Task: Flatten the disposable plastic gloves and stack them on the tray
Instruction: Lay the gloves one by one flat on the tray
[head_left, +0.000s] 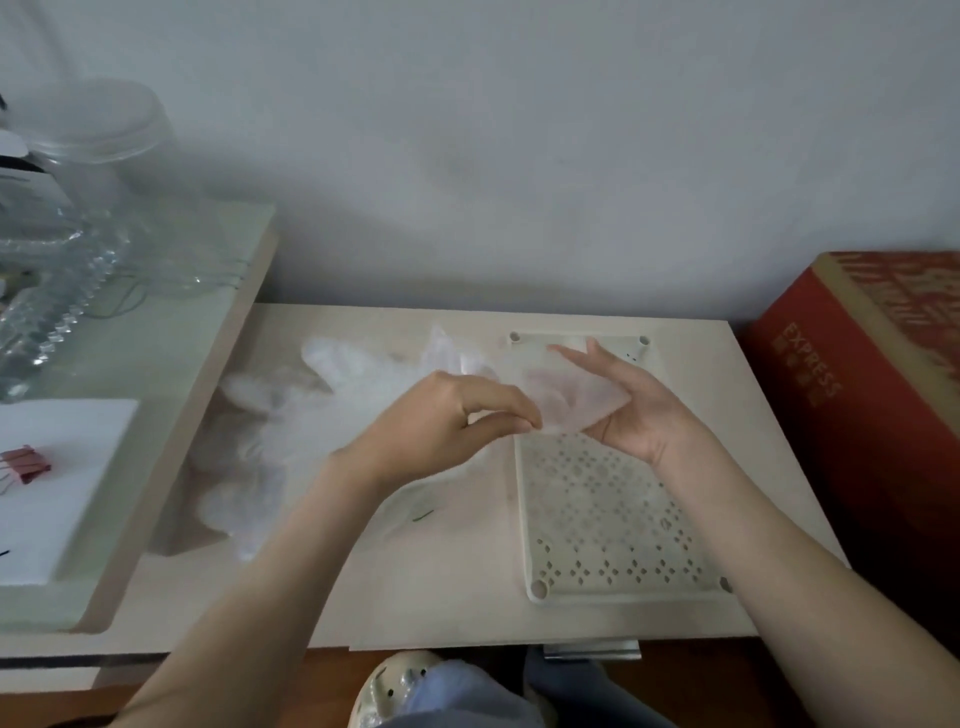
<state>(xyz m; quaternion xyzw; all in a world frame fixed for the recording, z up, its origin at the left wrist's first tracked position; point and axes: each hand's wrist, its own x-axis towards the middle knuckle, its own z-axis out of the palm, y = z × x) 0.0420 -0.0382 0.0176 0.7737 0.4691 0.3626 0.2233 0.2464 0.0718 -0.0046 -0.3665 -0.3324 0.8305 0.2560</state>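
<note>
While the translucent glove (574, 400) is hanging over the twelve-o'clock end of the perforated tray (613, 525), the left hand (441, 421) is pinching its edge and the right hand (649, 415) is lying flat-fingered beneath it. Crumpled gloves (291, 415) are waiting at the tray's nine o'clock; stacking seems barely begun.
</note>
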